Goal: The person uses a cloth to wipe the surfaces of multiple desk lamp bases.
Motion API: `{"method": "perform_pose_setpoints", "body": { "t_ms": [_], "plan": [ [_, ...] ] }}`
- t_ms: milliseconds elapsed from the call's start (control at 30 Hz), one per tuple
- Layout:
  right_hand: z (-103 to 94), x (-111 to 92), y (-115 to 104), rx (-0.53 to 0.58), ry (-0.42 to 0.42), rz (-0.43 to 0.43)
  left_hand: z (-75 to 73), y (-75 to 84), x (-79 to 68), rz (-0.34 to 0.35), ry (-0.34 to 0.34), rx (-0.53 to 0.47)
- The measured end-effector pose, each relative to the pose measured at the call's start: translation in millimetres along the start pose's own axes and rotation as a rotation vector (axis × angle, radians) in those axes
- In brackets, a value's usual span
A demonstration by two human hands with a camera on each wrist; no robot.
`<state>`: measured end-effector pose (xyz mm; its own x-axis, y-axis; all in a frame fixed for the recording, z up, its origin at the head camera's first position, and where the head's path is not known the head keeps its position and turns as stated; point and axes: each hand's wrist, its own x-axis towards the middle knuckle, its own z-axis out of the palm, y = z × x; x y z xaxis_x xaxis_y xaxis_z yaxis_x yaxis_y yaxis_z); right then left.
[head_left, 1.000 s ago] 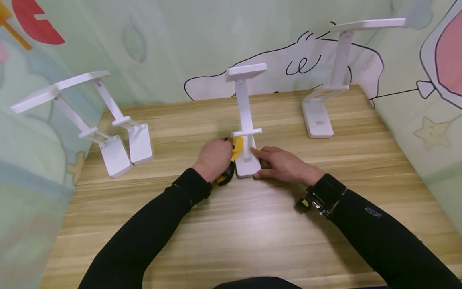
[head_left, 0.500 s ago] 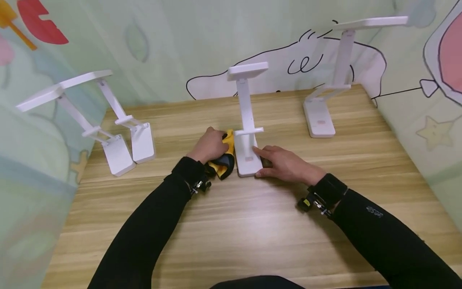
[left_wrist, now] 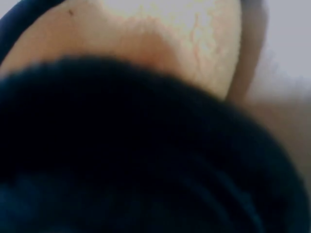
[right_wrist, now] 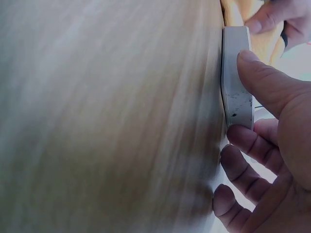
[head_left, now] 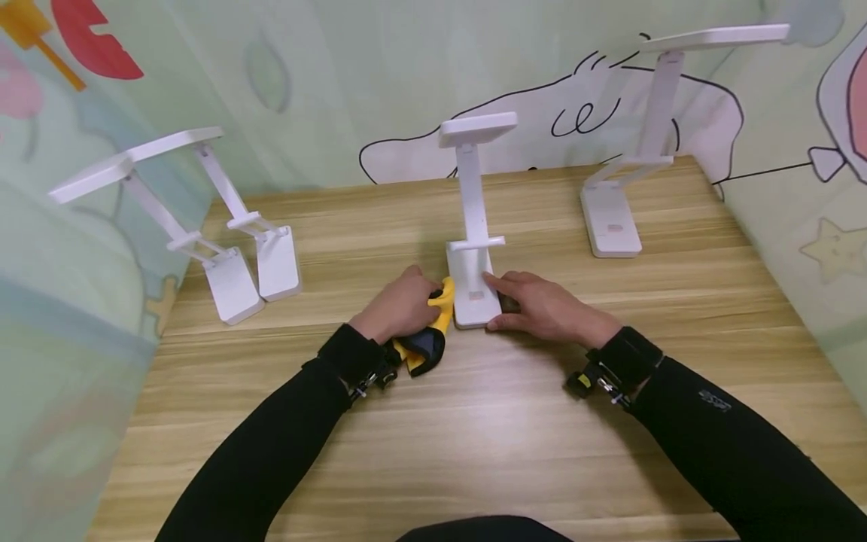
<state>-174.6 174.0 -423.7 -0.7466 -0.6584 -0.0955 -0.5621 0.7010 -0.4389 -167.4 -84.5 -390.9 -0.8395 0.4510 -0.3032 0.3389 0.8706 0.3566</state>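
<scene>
A white desk lamp (head_left: 476,305) stands upright in the middle of the wooden table. My left hand (head_left: 398,307) pinches a yellow and dark grey cloth (head_left: 425,348) against the left side of the lamp's base. On the other side, my right hand (head_left: 542,307) grips the base, index finger on its top and thumb at its near corner. In the right wrist view, dark smudges mark the side of the base (right_wrist: 237,82), between the thumb and the fingertips. The left wrist view holds only blurred skin (left_wrist: 146,39) and a dark cuff (left_wrist: 121,145).
Two more white lamps stand side by side at the left, their bases (head_left: 233,290) angled close together. Another white lamp (head_left: 612,226) stands at the back right. A patterned curtain (head_left: 305,90) hangs behind the table (head_left: 488,436) and along its sides.
My left hand drew the cloth back from the lamp base, then came nearer along its left side. My right hand keeps its grip. The head view has shifted slightly.
</scene>
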Motion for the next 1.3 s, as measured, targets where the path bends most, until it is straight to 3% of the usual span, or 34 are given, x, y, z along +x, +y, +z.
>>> {"method": "perform_pose_setpoints", "body": {
  "t_ms": [433, 600, 733, 800, 900, 1033, 1100, 1167, 1300],
  "plan": [
    [2.0, -3, 2, -0.014, 0.034, -0.004, 8.8, -1.0, -24.4, 0.111, -0.039, -0.016],
    [1.5, -6, 5, -0.004, 0.036, 0.017, 10.3, -4.0, -31.9, 0.212, -0.054, -0.043],
    [2.3, -7, 3, 0.024, 0.034, 0.026, 9.3, -7.2, -37.5, 0.299, -0.116, -0.085],
    [3.4, -7, 1, 0.029, 0.042, 0.03, 7.7, -9.3, -40.9, 0.307, -0.136, -0.107],
    [6.2, -10, -4, 0.012, 0.079, 0.028, 3.6, -13.6, -45.2, 0.232, -0.096, -0.113],
    [11.9, -14, -14, -0.075, 0.172, -0.028, -1.8, -24.6, -52.1, 0.025, 0.024, -0.083],
    [14.9, -14, -20, -0.141, 0.22, -0.068, -2.5, -31.1, -54.6, -0.046, 0.062, -0.085],
    [17.5, -14, -26, -0.211, 0.256, -0.098, -1.9, -36.2, -55.1, -0.083, 0.079, -0.093],
    [21.2, -12, -35, -0.306, 0.274, -0.12, 0.0, -39.4, -54.3, -0.075, 0.077, -0.116]
  ]
}}
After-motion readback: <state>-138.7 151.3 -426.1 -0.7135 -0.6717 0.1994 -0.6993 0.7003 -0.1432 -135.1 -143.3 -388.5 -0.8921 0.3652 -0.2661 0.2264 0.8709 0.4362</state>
